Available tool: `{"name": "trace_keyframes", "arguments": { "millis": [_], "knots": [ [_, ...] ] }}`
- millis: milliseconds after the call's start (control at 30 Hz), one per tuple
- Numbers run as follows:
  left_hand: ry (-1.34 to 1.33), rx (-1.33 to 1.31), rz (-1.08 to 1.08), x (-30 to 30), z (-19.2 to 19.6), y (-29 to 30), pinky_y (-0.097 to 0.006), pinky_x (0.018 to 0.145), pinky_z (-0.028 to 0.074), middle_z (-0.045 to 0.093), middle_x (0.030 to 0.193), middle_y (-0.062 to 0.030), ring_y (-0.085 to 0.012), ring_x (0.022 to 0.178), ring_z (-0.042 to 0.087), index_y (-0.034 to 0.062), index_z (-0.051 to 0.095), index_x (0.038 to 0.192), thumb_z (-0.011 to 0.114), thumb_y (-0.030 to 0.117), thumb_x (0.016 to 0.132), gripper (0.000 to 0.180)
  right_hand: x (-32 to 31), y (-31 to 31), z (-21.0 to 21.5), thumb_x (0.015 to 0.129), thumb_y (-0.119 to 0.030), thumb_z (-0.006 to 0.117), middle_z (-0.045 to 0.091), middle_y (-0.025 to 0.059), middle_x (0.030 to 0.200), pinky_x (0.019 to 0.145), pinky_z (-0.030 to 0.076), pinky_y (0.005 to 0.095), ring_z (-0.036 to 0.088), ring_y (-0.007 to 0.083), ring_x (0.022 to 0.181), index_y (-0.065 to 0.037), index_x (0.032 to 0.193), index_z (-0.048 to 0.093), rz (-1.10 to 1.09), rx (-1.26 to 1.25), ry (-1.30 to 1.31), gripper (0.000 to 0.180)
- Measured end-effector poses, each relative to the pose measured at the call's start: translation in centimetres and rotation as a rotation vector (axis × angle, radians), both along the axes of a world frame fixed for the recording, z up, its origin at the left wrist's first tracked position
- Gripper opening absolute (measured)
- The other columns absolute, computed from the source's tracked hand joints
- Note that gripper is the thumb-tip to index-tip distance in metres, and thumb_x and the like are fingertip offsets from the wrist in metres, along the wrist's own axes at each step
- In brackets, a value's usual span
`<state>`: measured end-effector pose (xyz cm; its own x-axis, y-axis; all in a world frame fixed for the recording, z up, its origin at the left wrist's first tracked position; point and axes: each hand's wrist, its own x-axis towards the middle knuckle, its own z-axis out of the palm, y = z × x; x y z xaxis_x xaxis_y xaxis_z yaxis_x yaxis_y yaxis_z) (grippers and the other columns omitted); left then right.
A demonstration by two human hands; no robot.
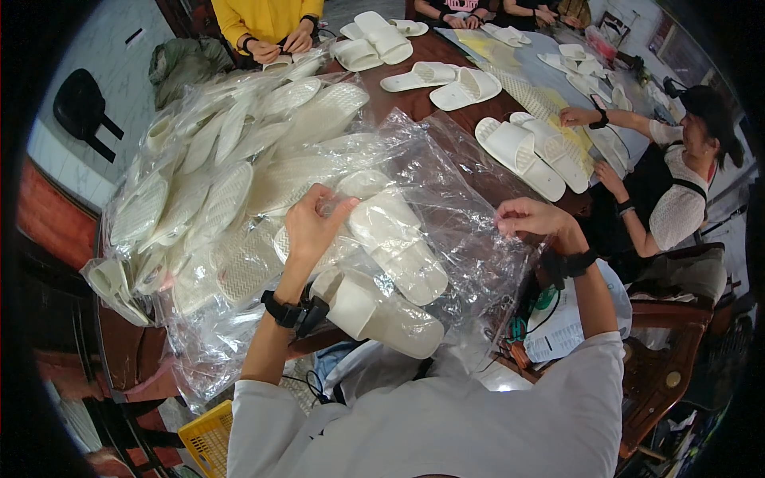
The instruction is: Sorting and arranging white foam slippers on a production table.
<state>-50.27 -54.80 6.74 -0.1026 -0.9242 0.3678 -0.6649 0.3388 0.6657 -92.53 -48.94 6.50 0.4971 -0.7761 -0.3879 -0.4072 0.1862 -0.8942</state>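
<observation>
A large clear plastic bag (450,187) spreads across the near side of the table. My left hand (313,223) pinches its film beside a pile of slippers. Off to the right, my right hand (532,219) is closed on the bag's edge, fingertips together. Between my hands one cream slipper (398,251) lies with plastic over or around it; I cannot tell which. A second cream slipper (378,315) sits nearer to me at the table's edge. The slipper pile (231,191), also under clear film, fills the left of the table.
Loose pairs of white slippers (526,155) stand farther along the dark table (446,119). A person in yellow (267,20) works at the far side, and another person (677,159) sits at the right. A yellow basket (209,438) is at the lower left, near a wooden chair (665,374) opposite.
</observation>
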Motion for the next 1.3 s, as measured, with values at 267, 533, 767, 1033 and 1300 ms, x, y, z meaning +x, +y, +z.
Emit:
{"name": "trace_keyframes", "arguments": {
  "millis": [267,533,767,1033,1300],
  "knots": [
    [0.016,0.012,0.026,0.1,0.1,-0.1,-0.031,0.047,0.035,0.046,0.053,-0.0015,-0.0135,0.049,0.042,0.0042,0.064,0.086,0.085,0.045,0.071,0.048,-2.9,2.3,0.1,0.094,-0.025,0.066,0.066,0.0002,0.081,0.063,0.051,0.0236,0.062,0.0093,0.073,-0.004,0.097,0.067,-0.104,0.135,0.097,0.022],
    [0.055,-0.084,0.029,0.4,-0.9,-0.6,-0.027,0.05,0.037,0.056,0.062,-0.0013,-0.011,0.053,0.042,0.0048,0.062,0.086,0.088,0.038,0.068,0.046,-2.8,2.0,-0.5,0.09,-0.012,0.068,0.064,0.0002,0.08,0.062,0.047,0.023,0.058,0.008,0.07,-0.003,0.094,0.067,-0.444,-0.06,0.133,0.01],
    [0.028,0.026,0.033,-0.2,0.0,-0.4,-0.034,0.055,0.047,0.061,0.066,-0.0088,-0.0206,0.058,0.058,0.0047,0.065,0.089,0.085,0.05,0.068,0.053,-3.7,2.7,-1.7,0.091,-0.005,0.063,0.066,0.0054,0.081,0.068,0.05,0.0272,0.061,0.0126,0.074,0.0,0.096,0.065,-0.697,-0.668,0.664,0.008],
    [-0.007,0.072,0.059,0.4,0.5,0.0,-0.035,0.055,0.047,0.061,0.066,-0.0093,-0.0223,0.058,0.059,0.0045,0.066,0.088,0.081,0.054,0.07,0.055,16.8,8.4,8.8,0.072,-0.025,0.083,0.058,0.0139,0.106,0.082,0.048,0.0401,0.058,0.0336,0.099,-0.006,0.115,0.059,-0.116,-0.929,0.223,0.053],
    [0.01,0.134,0.048,0.0,0.7,-0.3,-0.035,0.055,0.047,0.06,0.063,-0.0085,-0.0217,0.057,0.059,0.0043,0.065,0.088,0.077,0.057,0.075,0.055,20.5,10.1,0.5,0.072,-0.014,0.069,0.052,0.0098,0.09,0.072,0.049,0.0375,0.057,0.0237,0.083,-0.005,0.095,0.055,0.155,-1.243,0.718,0.028]
  ]
}}
